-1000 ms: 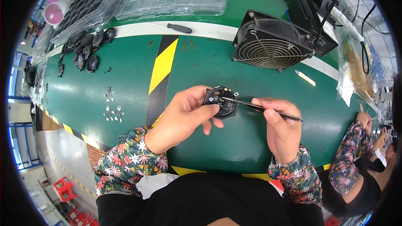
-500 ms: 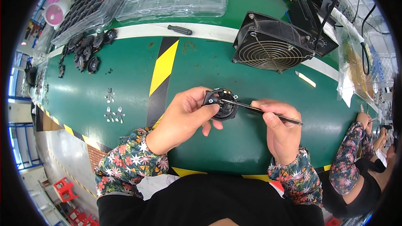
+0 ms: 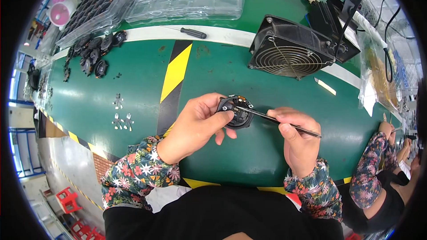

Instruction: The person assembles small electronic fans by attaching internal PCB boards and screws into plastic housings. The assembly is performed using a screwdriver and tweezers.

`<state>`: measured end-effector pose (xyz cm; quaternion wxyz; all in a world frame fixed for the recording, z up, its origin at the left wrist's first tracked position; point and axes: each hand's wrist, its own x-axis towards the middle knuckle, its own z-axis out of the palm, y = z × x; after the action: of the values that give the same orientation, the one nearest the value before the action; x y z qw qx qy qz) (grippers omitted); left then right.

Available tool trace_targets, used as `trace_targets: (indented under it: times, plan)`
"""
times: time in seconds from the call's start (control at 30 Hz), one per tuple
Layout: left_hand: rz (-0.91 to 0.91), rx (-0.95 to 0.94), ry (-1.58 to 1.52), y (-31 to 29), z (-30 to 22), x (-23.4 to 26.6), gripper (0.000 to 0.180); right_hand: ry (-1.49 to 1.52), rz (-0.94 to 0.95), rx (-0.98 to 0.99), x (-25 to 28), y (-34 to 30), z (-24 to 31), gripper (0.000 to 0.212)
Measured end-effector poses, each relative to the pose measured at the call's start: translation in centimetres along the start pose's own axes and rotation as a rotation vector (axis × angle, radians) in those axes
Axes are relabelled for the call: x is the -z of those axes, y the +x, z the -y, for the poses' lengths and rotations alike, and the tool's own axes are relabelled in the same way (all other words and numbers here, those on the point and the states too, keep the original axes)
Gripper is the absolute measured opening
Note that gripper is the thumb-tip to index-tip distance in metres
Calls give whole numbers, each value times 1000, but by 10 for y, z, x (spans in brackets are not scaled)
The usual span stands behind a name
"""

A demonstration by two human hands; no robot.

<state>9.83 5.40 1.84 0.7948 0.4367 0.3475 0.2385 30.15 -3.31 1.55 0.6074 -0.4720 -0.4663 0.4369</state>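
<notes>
My left hand [image 3: 202,122] grips a round black housing [image 3: 242,119] by its left side, the thumb pressed on its face. Small electronic parts show along the housing's upper rim. Pinched in my right hand [image 3: 299,135] is a pair of metal tweezers [image 3: 284,121], slanting down to the right from the housing. Their tips reach into the middle of the housing; what they touch there is too small to make out. Both hands are over the green table mat [image 3: 231,160].
Several black round parts [image 3: 94,53] lie piled at the far left, with small white-ended connector pieces [image 3: 118,101] nearer. A screwdriver [image 3: 193,32], clear plastic trays [image 3: 184,0], a black fan [image 3: 291,49] and a cutter blade [image 3: 325,86] lie beyond. A co-worker's sleeve [image 3: 369,169] is at right.
Almost nothing differs. The tweezers' rear end sits slightly lower, and the whole view has shifted a little; both hands keep their grip.
</notes>
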Motion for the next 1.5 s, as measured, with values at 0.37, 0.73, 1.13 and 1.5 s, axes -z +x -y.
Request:
trace_targets:
  times: [0.37, 0.73, 1.13, 1.5]
  plan:
    - [-10, -20, 40, -1, 0, 0, 13, -127, 49, 107, 0, 0, 0, 13]
    - [8, -34, 44, -1, 2, 3, 16, -161, 61, 121, -1, -1, -1, 15]
    - [0, -32, 43, 1, 1, 3, 15, -215, 91, 185, 3, 1, -3, 14]
    - [20, -35, 47, 1, 2, 3, 15, -235, 88, 203, 3, 0, -4, 14]
